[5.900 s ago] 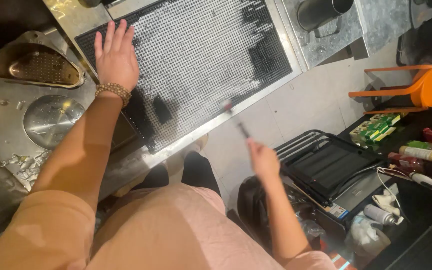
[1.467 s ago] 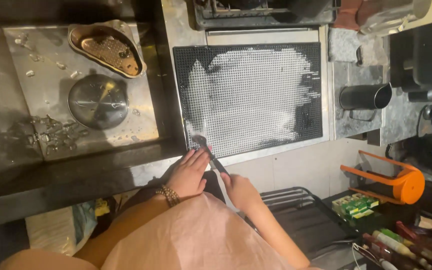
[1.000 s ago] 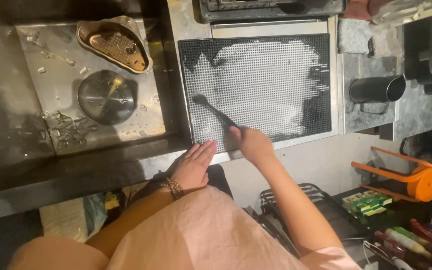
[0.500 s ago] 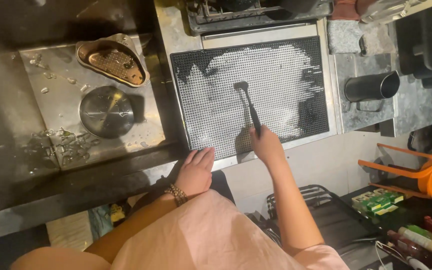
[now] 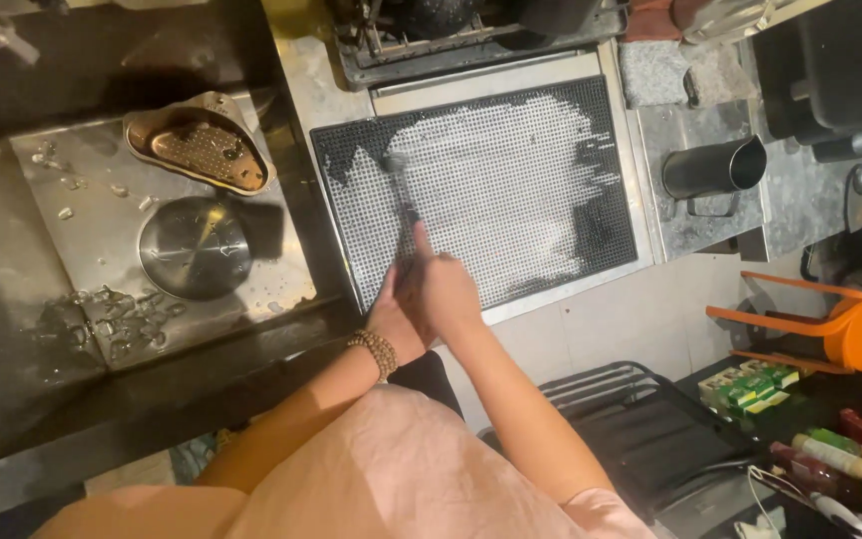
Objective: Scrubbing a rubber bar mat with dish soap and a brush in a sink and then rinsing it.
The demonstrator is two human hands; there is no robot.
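Left of the studded rubber bar mat [image 5: 511,190] lies the steel sink [image 5: 102,269], with a perforated strainer basket [image 5: 197,150], a round drain cover [image 5: 195,247] and scattered ice. At the mat's near edge the left hand [image 5: 391,314], a bead bracelet at its wrist, sits just beside the right; whether it grips anything I cannot tell. The right hand [image 5: 441,289] is curled around the handle of a dark brush [image 5: 401,195], whose head rests on the mat's left part, at the rim of the white lather. The step in hand appears to be scrubbing; the dark unlathered corners likely call for strokes next. Right of the mat stands a metal pitcher [image 5: 710,168].
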